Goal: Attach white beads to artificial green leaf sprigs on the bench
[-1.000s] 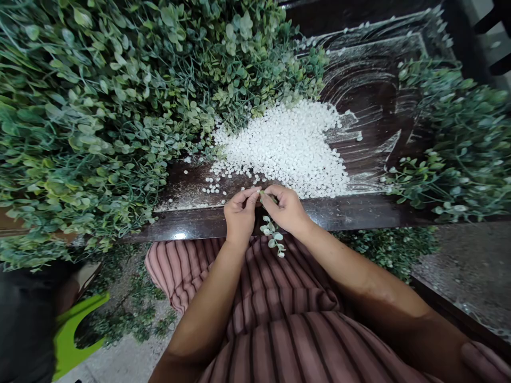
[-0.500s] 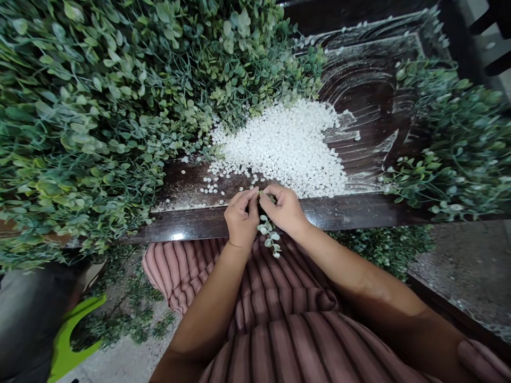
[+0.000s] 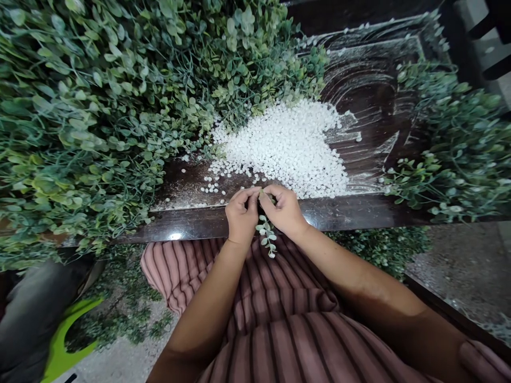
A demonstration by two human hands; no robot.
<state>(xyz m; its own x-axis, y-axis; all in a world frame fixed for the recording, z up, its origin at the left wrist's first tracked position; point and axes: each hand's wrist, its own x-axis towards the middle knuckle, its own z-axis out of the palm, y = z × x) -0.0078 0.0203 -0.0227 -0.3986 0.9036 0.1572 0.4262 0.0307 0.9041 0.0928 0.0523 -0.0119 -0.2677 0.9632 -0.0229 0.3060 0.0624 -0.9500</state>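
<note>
My left hand (image 3: pixel 242 213) and my right hand (image 3: pixel 282 210) meet fingertip to fingertip over the front edge of the dark table. Both are closed in a pinch on a small leafy sprig (image 3: pixel 266 234), which hangs down between them with round pale-green leaves. Its upper end is mostly hidden by my fingers; a bit of green shows between the tips. Right behind my hands lies a heap of small white round beads (image 3: pixel 287 146), some scattered loose toward the left.
A large mass of artificial greenery (image 3: pixel 99 106) covers the table's left side. Another leafy bunch (image 3: pixel 463 143) lies at the right. White powder streaks the dark tabletop (image 3: pixel 363 96). More foliage (image 3: pixel 383 247) is below the table, and a lime-green plastic piece (image 3: pixel 59 340) stands lower left.
The hanging sprig has swung slightly to the left. My left fingers have straightened a little at the tips; both hands stay in nearly the same place.
</note>
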